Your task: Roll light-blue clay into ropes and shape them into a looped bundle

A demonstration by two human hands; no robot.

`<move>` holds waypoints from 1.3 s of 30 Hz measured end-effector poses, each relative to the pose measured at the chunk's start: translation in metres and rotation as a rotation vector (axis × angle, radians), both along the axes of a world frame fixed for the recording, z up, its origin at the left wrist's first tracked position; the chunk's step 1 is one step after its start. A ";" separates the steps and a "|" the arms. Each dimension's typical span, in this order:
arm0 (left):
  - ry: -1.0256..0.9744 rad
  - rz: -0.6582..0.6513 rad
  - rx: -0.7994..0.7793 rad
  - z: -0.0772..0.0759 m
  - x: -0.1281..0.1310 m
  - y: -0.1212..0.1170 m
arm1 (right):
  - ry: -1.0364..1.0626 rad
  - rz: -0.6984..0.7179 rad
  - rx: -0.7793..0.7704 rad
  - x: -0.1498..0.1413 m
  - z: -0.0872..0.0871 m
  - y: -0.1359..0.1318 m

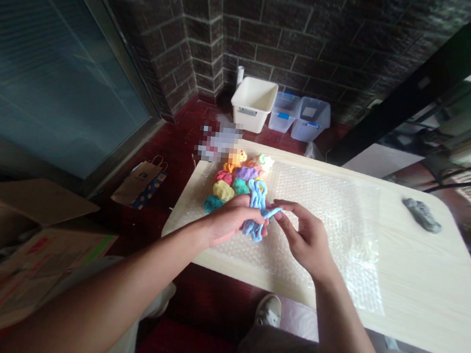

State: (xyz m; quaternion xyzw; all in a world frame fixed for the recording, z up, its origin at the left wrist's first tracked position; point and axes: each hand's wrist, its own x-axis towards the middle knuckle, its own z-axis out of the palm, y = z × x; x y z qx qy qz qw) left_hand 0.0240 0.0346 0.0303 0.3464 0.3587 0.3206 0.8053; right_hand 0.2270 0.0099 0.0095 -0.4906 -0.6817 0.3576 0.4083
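Observation:
A bundle of soft light-blue cord, looped into several strands, is gripped in my left hand above the table's left part. My left thumb lies across its middle. Between thumb and fingertips, my right hand pinches a strand that sticks out to the right of the bundle. Just beyond and left of my hands sit several soft coloured bundles, among them a purple one, a red one, a yellow one and a teal one. Their exact material is too small to tell.
Bubble wrap covers much of the pale wooden table. A dark grey crumpled item lies at its right. Beyond stand a white basket and two clear bins. A paper bag and cardboard box are left.

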 end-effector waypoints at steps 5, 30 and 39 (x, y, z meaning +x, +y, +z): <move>0.000 -0.019 -0.066 -0.004 -0.001 0.004 | -0.051 0.048 -0.023 -0.001 0.006 -0.002; -0.009 -0.076 -0.090 -0.010 0.000 0.000 | 0.119 -0.013 -0.092 -0.001 0.003 -0.002; 0.017 -0.114 -0.074 -0.011 -0.004 0.002 | 0.084 0.039 -0.082 0.006 0.003 -0.002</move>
